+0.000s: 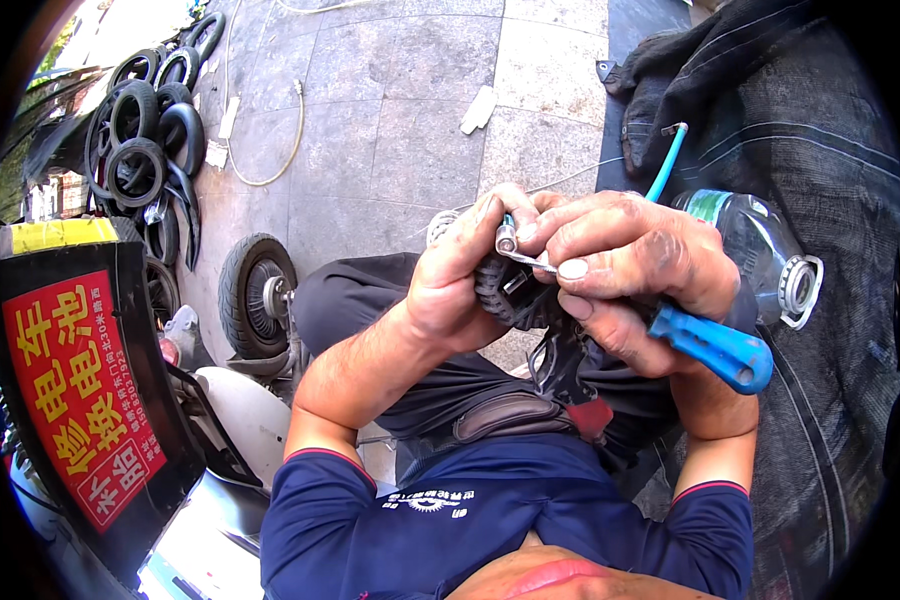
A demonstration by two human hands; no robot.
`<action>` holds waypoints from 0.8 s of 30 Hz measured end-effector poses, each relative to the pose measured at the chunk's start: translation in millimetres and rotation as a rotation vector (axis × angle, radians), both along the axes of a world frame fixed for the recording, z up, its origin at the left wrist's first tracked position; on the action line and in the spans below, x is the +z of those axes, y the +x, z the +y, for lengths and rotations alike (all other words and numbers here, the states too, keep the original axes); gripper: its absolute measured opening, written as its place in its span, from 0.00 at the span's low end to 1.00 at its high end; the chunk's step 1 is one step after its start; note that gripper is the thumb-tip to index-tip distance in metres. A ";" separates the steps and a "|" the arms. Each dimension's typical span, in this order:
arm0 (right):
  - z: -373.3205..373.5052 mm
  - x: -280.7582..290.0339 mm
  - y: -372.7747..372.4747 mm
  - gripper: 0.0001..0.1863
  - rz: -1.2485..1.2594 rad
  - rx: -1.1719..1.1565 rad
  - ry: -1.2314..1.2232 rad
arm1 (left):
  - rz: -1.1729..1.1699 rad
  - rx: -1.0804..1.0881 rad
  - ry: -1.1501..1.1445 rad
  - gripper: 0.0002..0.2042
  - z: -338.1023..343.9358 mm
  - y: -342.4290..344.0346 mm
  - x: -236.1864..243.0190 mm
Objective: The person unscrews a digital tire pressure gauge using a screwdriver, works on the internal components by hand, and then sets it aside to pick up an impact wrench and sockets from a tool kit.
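Observation:
My left hand (455,270) is closed round a small black ribbed piece (494,288), whose kind I cannot make out. A short silvery metal cylinder (507,236) sticks up beside the left fingertips. From the right, my right hand (645,255) grips a screwdriver, its blue handle (715,350) jutting out below the palm. The screwdriver's thin metal shaft (535,263) seems to run out past the thumb and touch the cylinder's base. Fingers of both hands meet and cover part of the work. Both hands are above my lap.
Old tyres (135,170) lie heaped at the far left, with a wheel (257,295) nearer. A red sign board (85,390) stands at the left. To the right are a clear plastic bottle (760,245), a blue tube (667,165) and dark cloth (810,140). A pale hose (295,150) crosses the tiles.

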State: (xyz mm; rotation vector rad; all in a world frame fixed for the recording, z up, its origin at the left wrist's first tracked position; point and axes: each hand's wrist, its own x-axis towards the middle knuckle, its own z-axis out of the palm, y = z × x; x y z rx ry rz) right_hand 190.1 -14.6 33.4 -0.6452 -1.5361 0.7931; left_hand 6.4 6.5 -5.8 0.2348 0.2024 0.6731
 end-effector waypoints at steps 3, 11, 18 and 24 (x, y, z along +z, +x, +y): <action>-4.6 -0.3 -1.3 0.11 0.021 -0.031 -0.034 | 0.020 0.008 0.017 0.16 -0.6 1.7 -0.5; -2.3 2.1 1.6 0.11 -0.014 0.000 0.004 | 0.015 0.005 0.023 0.17 -1.3 0.9 -4.1; -2.3 6.2 2.5 0.11 -0.023 0.021 -0.003 | -0.040 -0.014 0.064 0.16 2.0 2.3 -8.9; -4.7 1.9 0.2 0.11 0.025 -0.026 -0.042 | 0.015 0.017 0.034 0.16 0.9 4.2 -3.6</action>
